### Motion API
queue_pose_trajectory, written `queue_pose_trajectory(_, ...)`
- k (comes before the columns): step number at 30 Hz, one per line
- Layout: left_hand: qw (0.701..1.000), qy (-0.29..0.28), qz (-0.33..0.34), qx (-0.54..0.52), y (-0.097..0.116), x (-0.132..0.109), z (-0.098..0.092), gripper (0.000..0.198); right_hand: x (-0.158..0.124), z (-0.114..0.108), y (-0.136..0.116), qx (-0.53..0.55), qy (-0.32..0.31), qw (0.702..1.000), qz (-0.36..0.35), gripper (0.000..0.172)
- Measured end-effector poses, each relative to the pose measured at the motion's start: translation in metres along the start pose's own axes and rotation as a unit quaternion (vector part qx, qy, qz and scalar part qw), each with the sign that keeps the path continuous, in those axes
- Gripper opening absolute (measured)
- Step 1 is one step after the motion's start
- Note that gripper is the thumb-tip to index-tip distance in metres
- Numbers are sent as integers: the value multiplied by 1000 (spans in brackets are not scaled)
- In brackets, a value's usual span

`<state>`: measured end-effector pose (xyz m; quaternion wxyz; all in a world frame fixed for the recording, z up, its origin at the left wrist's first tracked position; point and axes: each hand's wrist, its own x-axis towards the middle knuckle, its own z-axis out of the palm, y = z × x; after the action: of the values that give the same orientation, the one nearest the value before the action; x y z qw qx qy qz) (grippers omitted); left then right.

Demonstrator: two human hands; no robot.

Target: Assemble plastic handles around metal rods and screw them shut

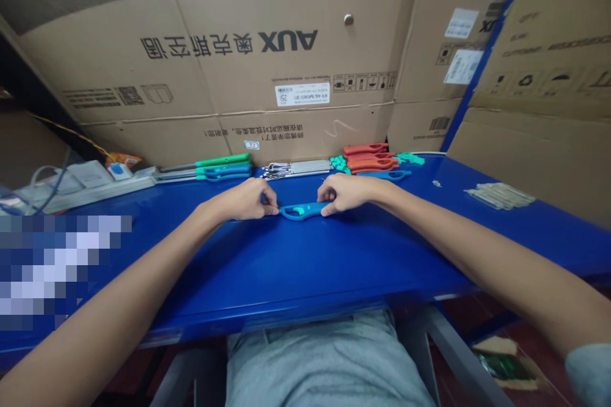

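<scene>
A blue stick lighter (305, 210) with a green trigger lies level between my hands, just over the blue table or on it; I cannot tell which. My left hand (251, 198) pinches it at the trigger end, thumb and fingers closed. At the opposite end, the fingertips of my right hand (341, 194) are closed on the handle. Behind the hands are a row of thin metal tubes (305, 168), a stack of red lighter bodies (370, 159) and small green parts (340, 164). A blue lighter body (386, 175) lies beside the red ones.
Green and blue lighters (224, 166) with long tubes lie at the back left, near a white power strip (109, 184). Clear slender pieces (500, 196) lie on the right of the blue table (296, 267). Large cardboard sheets (229, 6) wall the back and right.
</scene>
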<state>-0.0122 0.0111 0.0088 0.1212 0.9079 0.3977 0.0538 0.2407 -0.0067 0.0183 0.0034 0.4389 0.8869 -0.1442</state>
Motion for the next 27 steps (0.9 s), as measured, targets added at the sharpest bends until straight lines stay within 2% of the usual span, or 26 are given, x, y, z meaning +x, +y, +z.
queue_pose_trajectory(10, 1000, -8, 1, 10, 0, 4, 3, 11, 0, 4, -6, -17, 6, 1000, 2, 16)
queue_pose_trajectory(14, 999, 26, -34, 17, 2, 2, 6, 10, 1, 9, -3, -6, 20, 1000, 21, 23)
queue_pose_trajectory(16, 999, 40, -33, 1, 4, 0, 5, 21, 1, 11, -2, 14, 23, 999, 25, 27)
queue_pose_trajectory(18, 999, 39, -18, -8, 6, -2, 5, 31, 0, 12, 1, 34, 47, 998, 16, 30)
queue_pose_trajectory(21, 999, 35, 17, 28, 11, -4, 5, 29, 0, 13, 6, 41, 107, 993, -19, 31)
queue_pose_trajectory(25, 986, 101, 45, 122, 15, -3, 8, 22, 0, 17, 8, 78, 151, 984, -63, 27)
queue_pose_trajectory(27, 974, 141, 57, 166, 15, -3, 11, 19, 0, 18, 5, 154, 118, 978, -74, 34)
